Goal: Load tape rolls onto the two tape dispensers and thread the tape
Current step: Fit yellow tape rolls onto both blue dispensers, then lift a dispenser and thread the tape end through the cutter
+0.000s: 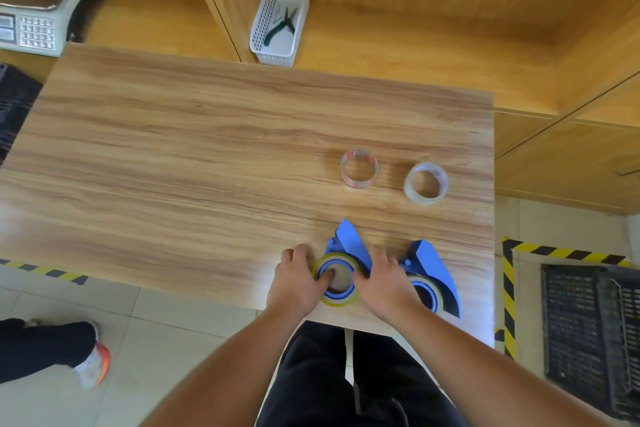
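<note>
Two blue tape dispensers lie near the table's front edge. The left dispenser (pixel 349 243) carries a yellowish tape roll (pixel 341 258) on its blue hub. My left hand (pixel 298 279) grips that roll from the left, fingers curled into its core. My right hand (pixel 384 282) holds the same roll from the right, between the two dispensers. The right dispenser (pixel 436 265) also has a roll (pixel 431 291) on its hub, partly hidden by my right wrist. Two spare clear rolls lie farther back: one with red print (pixel 359 169) and a plain one (pixel 426 183).
The wooden table (pixel 173 149) stands against wooden shelving. A white plastic basket (pixel 280 19) holding pliers sits on the shelf behind. A scale (pixel 38 10) is at the far left. Another person's leg and shoe (pixel 93 354) stand left; black crate (pixel 588 340) right on the floor.
</note>
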A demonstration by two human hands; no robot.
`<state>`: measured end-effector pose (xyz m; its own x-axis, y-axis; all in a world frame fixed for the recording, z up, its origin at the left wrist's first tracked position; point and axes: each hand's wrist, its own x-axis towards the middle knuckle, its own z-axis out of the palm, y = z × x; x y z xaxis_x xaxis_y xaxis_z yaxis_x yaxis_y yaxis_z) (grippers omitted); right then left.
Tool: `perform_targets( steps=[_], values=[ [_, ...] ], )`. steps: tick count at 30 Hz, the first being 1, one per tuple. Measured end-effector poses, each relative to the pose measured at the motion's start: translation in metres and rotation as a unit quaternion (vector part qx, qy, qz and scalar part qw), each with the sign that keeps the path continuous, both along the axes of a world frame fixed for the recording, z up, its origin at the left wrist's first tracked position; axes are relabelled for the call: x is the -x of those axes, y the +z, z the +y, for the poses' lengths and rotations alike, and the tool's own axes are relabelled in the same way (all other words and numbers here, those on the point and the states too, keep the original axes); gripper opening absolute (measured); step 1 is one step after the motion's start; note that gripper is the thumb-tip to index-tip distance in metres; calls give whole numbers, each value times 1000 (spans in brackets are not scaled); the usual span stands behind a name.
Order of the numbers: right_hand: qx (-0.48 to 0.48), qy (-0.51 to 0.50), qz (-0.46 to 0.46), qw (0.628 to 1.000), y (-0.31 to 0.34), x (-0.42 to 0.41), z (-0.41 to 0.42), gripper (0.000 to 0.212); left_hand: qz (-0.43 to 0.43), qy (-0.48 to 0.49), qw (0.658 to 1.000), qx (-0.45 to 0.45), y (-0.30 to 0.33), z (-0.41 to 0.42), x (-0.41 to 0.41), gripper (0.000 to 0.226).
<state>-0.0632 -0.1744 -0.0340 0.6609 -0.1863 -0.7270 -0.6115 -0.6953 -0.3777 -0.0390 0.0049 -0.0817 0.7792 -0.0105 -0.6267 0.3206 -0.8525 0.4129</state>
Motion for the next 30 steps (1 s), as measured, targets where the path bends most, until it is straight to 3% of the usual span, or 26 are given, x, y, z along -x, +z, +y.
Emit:
perform_targets(
  steps=[8,17,22,28,30],
  values=[
    [-11,-70,57,996,-13,-11,11,57,33,-64,997,27,-8,-5,-14,52],
    [-54,-113,66,990,-7,-10,18,31,28,-58,997,36,-1,-13,-16,27],
    [-92,-188,55,976,6,-8,7,37,21,-39,997,65,19,-14,-12,41],
    [-155,-245,2,957,28,-9,-14,58,-28,-13,993,117,60,-27,-13,24],
    [-195,-262,-38,944,37,-9,-19,54,-51,5,990,135,76,-33,-16,24]
  ],
)
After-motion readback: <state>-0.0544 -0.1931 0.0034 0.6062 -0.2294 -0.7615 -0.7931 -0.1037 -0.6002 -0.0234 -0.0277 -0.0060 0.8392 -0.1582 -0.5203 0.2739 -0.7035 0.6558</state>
